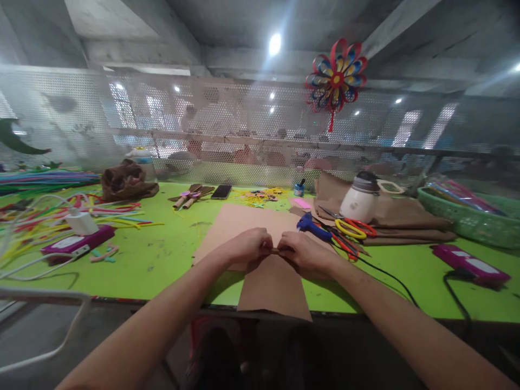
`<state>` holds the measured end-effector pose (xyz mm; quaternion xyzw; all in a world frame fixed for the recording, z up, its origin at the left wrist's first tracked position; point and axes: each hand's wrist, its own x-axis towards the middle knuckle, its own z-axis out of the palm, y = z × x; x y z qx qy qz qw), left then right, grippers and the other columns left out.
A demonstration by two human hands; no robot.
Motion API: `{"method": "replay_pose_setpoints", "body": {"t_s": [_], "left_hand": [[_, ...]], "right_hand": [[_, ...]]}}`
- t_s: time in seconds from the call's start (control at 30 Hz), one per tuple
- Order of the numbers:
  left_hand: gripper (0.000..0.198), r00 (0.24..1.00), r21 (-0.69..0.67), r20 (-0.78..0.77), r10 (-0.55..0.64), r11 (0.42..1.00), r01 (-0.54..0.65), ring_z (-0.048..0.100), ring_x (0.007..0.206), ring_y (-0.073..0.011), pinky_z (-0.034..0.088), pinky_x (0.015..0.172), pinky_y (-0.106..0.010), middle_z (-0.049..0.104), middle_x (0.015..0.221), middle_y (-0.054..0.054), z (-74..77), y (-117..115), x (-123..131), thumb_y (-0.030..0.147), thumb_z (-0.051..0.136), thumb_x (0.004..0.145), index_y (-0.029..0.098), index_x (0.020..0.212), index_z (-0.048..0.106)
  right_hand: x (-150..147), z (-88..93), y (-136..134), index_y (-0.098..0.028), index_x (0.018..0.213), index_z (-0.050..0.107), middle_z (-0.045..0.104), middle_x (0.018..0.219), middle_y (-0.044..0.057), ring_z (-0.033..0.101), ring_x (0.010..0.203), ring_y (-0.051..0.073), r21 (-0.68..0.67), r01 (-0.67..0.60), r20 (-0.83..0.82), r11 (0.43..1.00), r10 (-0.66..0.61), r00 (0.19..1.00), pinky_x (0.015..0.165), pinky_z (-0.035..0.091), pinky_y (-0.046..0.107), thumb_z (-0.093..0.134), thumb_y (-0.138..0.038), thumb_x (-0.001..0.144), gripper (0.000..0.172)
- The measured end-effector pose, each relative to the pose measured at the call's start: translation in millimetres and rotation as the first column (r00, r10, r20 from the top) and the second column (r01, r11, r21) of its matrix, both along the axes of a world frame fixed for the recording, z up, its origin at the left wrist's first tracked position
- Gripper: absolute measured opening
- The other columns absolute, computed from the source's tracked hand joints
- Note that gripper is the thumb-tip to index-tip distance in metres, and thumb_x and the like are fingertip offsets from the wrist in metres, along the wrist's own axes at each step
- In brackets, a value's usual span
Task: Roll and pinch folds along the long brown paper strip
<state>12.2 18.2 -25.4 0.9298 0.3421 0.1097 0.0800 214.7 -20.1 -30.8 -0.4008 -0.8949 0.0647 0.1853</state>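
Observation:
A piece of brown paper (274, 290) hangs slightly over the table's front edge, its far end pinched between my two hands. My left hand (252, 244) is closed on the left side of a narrow folded or rolled strip at that end. On the right side of the same strip, my right hand (298, 249) is closed too, fingertips close to the left ones. Beneath my hands lies a larger flat brown sheet (239, 219). A blue glue gun (314, 226) rests just beyond my right hand, beside scissors with yellow handles (351, 229) and red-handled scissors (345, 246).
A white bottle (359, 200) stands by folded brown paper (406, 216). To the right are a green basket (455, 216) and a purple power strip (471, 265); another purple power strip (81, 244) lies left among pipe cleaners. A phone (221, 192) lies farther back.

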Motion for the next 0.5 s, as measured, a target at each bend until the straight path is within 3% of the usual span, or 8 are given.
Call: {"method": "replay_pose_setpoints", "body": {"t_s": [0.2, 0.3, 0.5], "left_hand": [[0.021, 0.984, -0.061, 0.159, 0.077, 0.996, -0.068, 0.053, 0.082, -0.0161, 0.041, 0.072, -0.025, 0.057, 0.088, -0.004, -12.2, -7.2, -7.9, 0.025, 0.056, 0.081, 0.018, 0.099, 0.064], [0.025, 0.977, -0.030, 0.194, 0.089, 0.996, -0.085, 0.053, 0.081, -0.0164, 0.041, 0.072, -0.025, 0.057, 0.087, -0.005, -15.5, -6.6, -10.9, 0.024, 0.058, 0.080, 0.016, 0.104, 0.061], [0.014, 0.987, 0.056, 0.159, 0.014, 0.998, -0.024, 0.050, 0.077, -0.0151, 0.039, 0.069, -0.025, 0.054, 0.080, -0.004, -13.9, -8.6, -17.0, 0.018, 0.051, 0.083, 0.015, 0.083, 0.065]], "right_hand": [[0.2, -0.9, 1.7, -0.014, 0.084, 0.063, 0.060, 0.083, 0.006, 0.051, 0.072, 0.014, -0.011, -0.026, -0.003, 1.000, 0.026, 1.000, 0.065, 0.035, 0.023, 0.049, -0.019, 0.086, 0.015], [0.7, 0.3, -0.1, -0.014, 0.084, 0.062, 0.059, 0.084, 0.007, 0.051, 0.074, 0.014, 0.014, -0.034, 0.028, 0.999, 0.033, 0.999, 0.066, 0.035, 0.024, 0.047, -0.020, 0.088, 0.017], [9.1, 4.0, -3.8, -0.016, 0.084, 0.062, 0.059, 0.084, 0.005, 0.051, 0.076, 0.015, 0.055, -0.044, 0.111, 0.997, 0.038, 0.993, 0.065, 0.033, 0.025, 0.048, -0.020, 0.086, 0.015]]}}
